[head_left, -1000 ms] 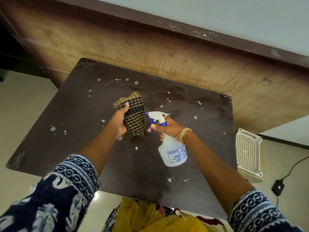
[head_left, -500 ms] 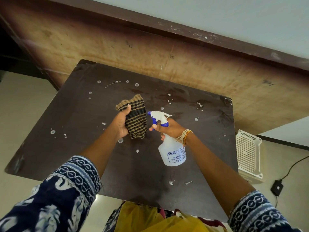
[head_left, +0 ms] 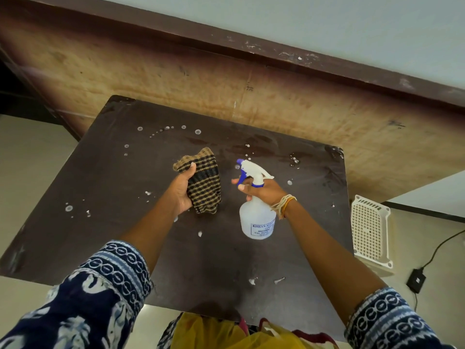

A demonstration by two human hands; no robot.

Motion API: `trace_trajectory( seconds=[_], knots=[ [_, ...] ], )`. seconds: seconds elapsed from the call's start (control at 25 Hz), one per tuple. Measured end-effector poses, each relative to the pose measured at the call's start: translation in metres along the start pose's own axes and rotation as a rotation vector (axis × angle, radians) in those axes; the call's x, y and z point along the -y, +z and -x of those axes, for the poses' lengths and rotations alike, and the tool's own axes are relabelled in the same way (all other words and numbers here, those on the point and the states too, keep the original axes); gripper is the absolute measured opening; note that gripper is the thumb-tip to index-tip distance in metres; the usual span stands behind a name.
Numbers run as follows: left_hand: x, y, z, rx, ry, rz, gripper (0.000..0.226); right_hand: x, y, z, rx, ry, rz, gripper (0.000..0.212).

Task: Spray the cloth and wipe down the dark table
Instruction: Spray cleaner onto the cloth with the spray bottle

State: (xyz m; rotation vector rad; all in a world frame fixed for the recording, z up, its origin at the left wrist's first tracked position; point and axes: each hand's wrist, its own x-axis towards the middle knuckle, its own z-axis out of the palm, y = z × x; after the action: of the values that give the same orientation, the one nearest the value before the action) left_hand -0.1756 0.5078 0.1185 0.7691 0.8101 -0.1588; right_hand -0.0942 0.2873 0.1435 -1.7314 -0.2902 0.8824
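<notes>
- While your left hand (head_left: 181, 191) bunches the brown-black checked cloth (head_left: 204, 180) above the dark table (head_left: 105, 187), it faces the nozzle.
- Your right hand (head_left: 261, 190) grips the white plastic spray bottle (head_left: 256, 217), finger apparently on the trigger.

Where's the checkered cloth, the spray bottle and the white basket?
checkered cloth (head_left: 205, 183), head view, middle of the fabric
spray bottle (head_left: 256, 220), head view, clear body
white basket (head_left: 370, 227), head view, mesh side

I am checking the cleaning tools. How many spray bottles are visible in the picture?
1. The spray bottle is in the right hand, held above the dark table, beside the cloth that the left hand grips. No other is visible.
</notes>
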Motion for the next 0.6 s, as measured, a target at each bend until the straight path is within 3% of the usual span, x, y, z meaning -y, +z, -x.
trace_trajectory(
  seconds=[0.2, 0.4, 0.6],
  knots=[
    [0.009, 0.009, -0.009, 0.013, -0.035, -0.01, 0.039, 0.007, -0.046, -0.019, -0.356, -0.017, -0.062, 0.038],
    [0.013, 0.018, -0.02, 0.032, -0.042, -0.007, 0.039, 0.011, -0.067, -0.036, -0.537, -0.018, 0.064, 0.052],
    [0.016, 0.02, -0.024, 0.013, -0.067, -0.028, 0.042, -0.004, -0.07, -0.034, -0.616, -0.008, -0.032, 0.035]
  ],
)
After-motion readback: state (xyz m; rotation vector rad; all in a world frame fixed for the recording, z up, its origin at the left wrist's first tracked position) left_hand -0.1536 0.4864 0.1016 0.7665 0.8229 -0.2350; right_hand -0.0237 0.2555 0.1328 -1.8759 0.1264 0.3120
